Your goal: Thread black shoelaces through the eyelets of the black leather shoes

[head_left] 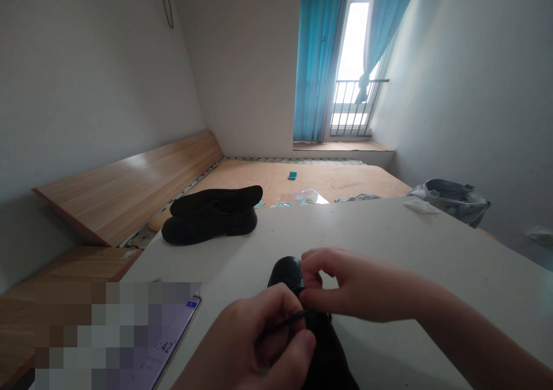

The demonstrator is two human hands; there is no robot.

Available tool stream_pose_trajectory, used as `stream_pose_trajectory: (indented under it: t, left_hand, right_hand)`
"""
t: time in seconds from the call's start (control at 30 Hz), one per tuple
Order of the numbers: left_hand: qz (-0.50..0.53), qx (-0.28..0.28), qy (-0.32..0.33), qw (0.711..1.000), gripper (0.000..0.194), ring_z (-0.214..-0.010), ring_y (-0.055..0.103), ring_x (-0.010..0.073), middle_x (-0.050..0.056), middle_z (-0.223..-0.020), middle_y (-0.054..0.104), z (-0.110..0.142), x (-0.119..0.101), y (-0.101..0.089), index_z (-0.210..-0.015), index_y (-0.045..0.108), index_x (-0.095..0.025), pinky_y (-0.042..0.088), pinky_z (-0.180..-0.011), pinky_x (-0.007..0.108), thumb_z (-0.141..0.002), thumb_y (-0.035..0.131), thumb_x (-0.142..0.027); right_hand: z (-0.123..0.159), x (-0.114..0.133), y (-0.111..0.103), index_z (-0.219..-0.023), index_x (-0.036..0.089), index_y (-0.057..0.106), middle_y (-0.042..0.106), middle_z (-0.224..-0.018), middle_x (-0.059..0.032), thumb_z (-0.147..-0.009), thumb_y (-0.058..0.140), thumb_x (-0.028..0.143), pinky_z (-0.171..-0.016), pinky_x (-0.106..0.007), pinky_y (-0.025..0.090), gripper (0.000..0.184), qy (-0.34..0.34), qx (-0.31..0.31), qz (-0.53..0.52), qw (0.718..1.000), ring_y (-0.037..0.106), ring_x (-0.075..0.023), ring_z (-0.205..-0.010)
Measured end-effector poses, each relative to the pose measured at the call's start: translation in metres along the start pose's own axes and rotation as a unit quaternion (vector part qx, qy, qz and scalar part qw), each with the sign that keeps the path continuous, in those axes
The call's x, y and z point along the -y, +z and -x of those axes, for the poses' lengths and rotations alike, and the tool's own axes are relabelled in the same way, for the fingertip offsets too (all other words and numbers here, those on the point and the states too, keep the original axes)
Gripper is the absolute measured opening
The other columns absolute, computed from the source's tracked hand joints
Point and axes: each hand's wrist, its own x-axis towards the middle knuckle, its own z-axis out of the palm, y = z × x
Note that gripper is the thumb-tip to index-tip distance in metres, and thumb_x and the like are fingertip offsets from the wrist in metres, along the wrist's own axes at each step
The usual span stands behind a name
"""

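Note:
A black leather shoe (286, 269) rests on the white table in front of me, its rounded toe pointing away. Thin and dark, a shoelace (288, 321) runs out of my left hand (276, 335), whose fingers are curled round it above the shoe's opening. My right hand (345, 280) is pinched at the front of the shoe, close to the lacing. What its fingertips grip is too hidden to make out. Both hands cover much of the shoe's upper. Farther back on the left stands a second black shoe (210, 226) with a flat black insole-like piece (216, 200) on top.
The white table (367, 234) bears a tablet or phone (173, 332) at left, partly pixelated, and a small white packet (419, 207) at far right. Beyond are a bed (259, 174) with plastic bags (309, 197), a fabric bag (458, 197) and a wooden headboard (142, 177).

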Motion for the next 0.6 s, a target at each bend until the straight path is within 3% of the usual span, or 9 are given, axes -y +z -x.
stream_pose_trajectory:
  t: [0.13, 0.2, 0.27, 0.37, 0.5, 0.6]
  left_hand:
    - [-0.105, -0.117, 0.064, 0.986, 0.017, -0.046, 0.043, 0.0099, -0.008, -0.054, 0.047, 0.002, -0.001, 0.001, -0.076, 0.064, -0.025, 0.035, -0.045, 0.020, -0.081, 0.047, -0.026]
    - [-0.137, -0.171, 0.112, 0.969, 0.018, -0.047, 0.048, 0.0090, -0.008, -0.056, 0.051, 0.002, 0.000, 0.000, -0.074, 0.063, -0.025, 0.037, -0.046, 0.018, -0.081, 0.047, -0.020]
    - [-0.163, -0.209, 0.156, 0.951, 0.019, -0.050, 0.053, 0.0089, -0.008, -0.061, 0.056, 0.002, 0.001, -0.003, -0.077, 0.062, -0.025, 0.040, -0.049, 0.018, -0.082, 0.047, -0.017]
    - [-0.164, -0.216, 0.172, 0.947, 0.016, -0.051, 0.054, 0.0092, -0.008, -0.063, 0.060, 0.002, 0.003, -0.008, -0.079, 0.063, -0.026, 0.040, -0.049, 0.018, -0.087, 0.050, -0.020]
    - [-0.113, -0.165, 0.127, 0.972, 0.023, -0.049, 0.054, 0.0096, -0.008, -0.058, 0.061, 0.003, 0.003, -0.008, -0.072, 0.062, -0.025, 0.038, -0.046, 0.017, -0.091, 0.054, -0.035]
    - [-0.063, -0.140, 0.091, 0.984, 0.034, -0.049, 0.054, 0.0100, -0.006, -0.056, 0.060, 0.003, 0.000, -0.009, -0.067, 0.060, -0.023, 0.038, -0.046, 0.017, -0.092, 0.052, -0.045]
  right_hand:
    - [-0.010, -0.009, -0.006, -0.070, 0.017, 0.054, 0.047, -0.057, 0.0052, -0.084, 0.061, 0.050, -0.051, -0.023, 0.030, 0.036, 0.015, 0.145, -0.209, 0.967, 0.038, -0.0081, -0.053]
    - [-0.008, -0.011, -0.010, -0.072, 0.017, 0.055, 0.044, -0.056, 0.0066, -0.081, 0.064, 0.055, -0.048, -0.022, 0.028, 0.040, 0.014, 0.164, -0.247, 0.955, 0.036, -0.0074, -0.051]
    - [-0.003, -0.009, -0.014, -0.075, 0.018, 0.057, 0.043, -0.059, 0.0065, -0.079, 0.067, 0.057, -0.048, -0.022, 0.027, 0.041, 0.035, 0.092, -0.198, 0.975, 0.035, -0.0077, -0.053]
    - [0.010, -0.004, -0.020, -0.071, 0.019, 0.060, 0.045, -0.059, 0.0047, -0.082, 0.064, 0.055, -0.047, -0.023, 0.026, 0.037, 0.086, -0.072, 0.001, 0.994, 0.037, -0.0098, -0.054]
    - [0.021, 0.005, -0.022, -0.070, 0.022, 0.061, 0.050, -0.057, 0.0019, -0.088, 0.056, 0.048, -0.050, -0.026, 0.027, 0.032, 0.072, -0.245, 0.193, 0.947, 0.043, -0.0132, -0.054]
    - [0.023, 0.013, -0.019, -0.069, 0.021, 0.055, 0.046, -0.053, 0.0032, -0.090, 0.053, 0.041, -0.051, -0.027, 0.028, 0.029, 0.004, -0.408, 0.203, 0.890, 0.039, -0.0126, -0.051]
